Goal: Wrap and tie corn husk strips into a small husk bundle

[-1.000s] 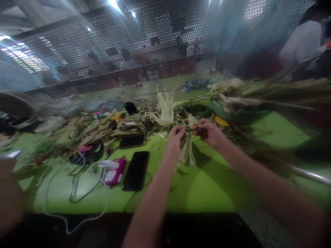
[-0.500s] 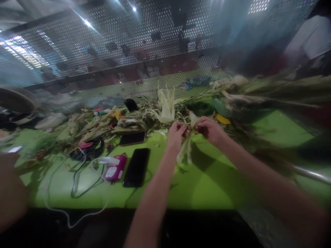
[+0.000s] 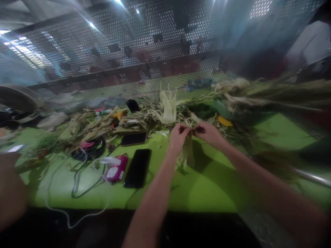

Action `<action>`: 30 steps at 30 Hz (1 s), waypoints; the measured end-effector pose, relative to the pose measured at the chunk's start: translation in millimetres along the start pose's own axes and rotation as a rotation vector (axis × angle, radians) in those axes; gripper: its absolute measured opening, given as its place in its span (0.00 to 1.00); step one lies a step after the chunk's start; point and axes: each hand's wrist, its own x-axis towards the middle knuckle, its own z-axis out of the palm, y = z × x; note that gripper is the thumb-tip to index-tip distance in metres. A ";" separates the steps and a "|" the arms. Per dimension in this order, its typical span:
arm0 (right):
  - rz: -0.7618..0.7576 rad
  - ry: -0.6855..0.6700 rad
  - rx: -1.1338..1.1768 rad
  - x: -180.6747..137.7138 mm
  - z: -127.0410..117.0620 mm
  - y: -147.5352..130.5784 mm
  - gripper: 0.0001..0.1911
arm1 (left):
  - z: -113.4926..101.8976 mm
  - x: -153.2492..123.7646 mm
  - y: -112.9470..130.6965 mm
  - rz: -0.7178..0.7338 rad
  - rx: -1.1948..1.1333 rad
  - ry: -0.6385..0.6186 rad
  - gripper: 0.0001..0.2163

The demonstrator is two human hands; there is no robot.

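Binding, it seems, we pinch the pale, papery, flared husk bundle (image 3: 188, 150) at its neck between bare left hand (image 3: 179, 136) and right hand (image 3: 210, 132), lower right of frame centre; next probably needs even tension.

Lone head view, wide: looks forward, down across green table (image 3: 212, 193), near left hand (image 3: 178, 138), right hand (image 3: 210, 133); faces perforated screen (image 3: 165, 46).

Nearer phone (image 3: 137, 168) on table (image 3: 212, 194); power box (image 3: 117, 169) left, farther phone (image 3: 133, 138) behind, husk bundle (image 3: 188, 153) right.
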 end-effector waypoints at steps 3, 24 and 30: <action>0.000 -0.007 -0.081 0.4 -4.9 0.0 0.07 | -1.4 1.3 -1.7 -0.003 0.025 0.006 0.06; 0.036 -0.076 -0.020 -4.7 -8.2 -16.4 0.11 | 0.5 -5.2 4.5 0.168 0.346 -0.061 0.07; 0.022 -0.078 0.012 -4.0 -7.0 -15.9 0.10 | 2.5 -7.0 2.9 0.232 0.460 -0.089 0.05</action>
